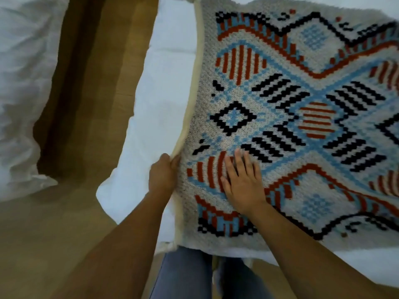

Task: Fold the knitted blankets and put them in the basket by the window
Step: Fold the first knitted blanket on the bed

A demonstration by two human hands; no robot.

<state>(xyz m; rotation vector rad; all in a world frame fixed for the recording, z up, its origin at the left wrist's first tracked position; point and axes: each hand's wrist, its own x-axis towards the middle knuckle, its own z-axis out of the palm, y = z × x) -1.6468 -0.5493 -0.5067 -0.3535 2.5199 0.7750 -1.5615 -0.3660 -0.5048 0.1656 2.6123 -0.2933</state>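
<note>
A knitted blanket (291,126) with a cream ground and blue, rust and black geometric patterns lies spread on a white bed (159,108). My left hand (163,173) pinches the blanket's cream left edge near the front corner, fingers closed on the hem. My right hand (241,180) rests flat on top of the blanket just to the right, fingers apart, pressing on a rust-striped patch. No basket or window is in view.
A wooden floor (90,104) runs between this bed and a second white bed or duvet (19,93) at the left. My legs in blue jeans (185,275) stand at the bed's near edge.
</note>
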